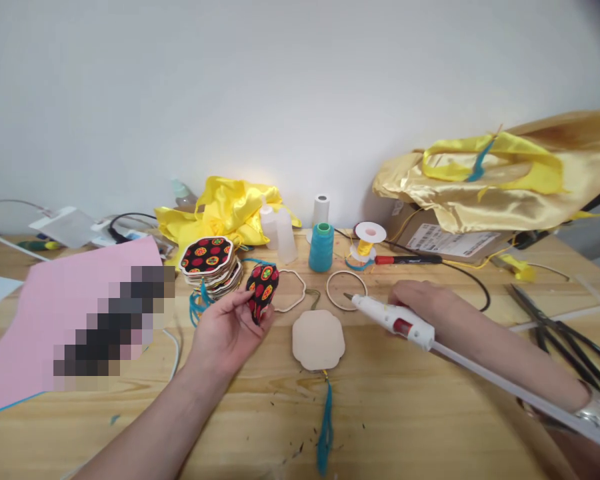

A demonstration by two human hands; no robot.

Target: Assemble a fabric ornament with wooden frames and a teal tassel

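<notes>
My left hand (230,327) is closed on a folded piece of black fabric (263,291) with red, orange and green motifs, thumb on its edge. On the right, my right hand (415,297) is curled around a white hot glue gun (395,320), its fingers mostly hidden behind it. A long glue stick (520,393) runs out of the gun's rear, and its nozzle points left over a thin wooden ring (347,291). Between the hands lies a scalloped wooden plaque (319,340) with a teal tassel (325,427) below it. A scalloped thin frame (290,291) lies behind.
Patterned plaques (207,257) are stacked at left beside yellow satin (220,207). Squeeze bottles (285,237), a teal thread cone (321,247) and a spool (370,233) stand behind. Black scissors (555,327) lie right, before a cardboard box (430,237). Pink sheet (80,280) covers the left.
</notes>
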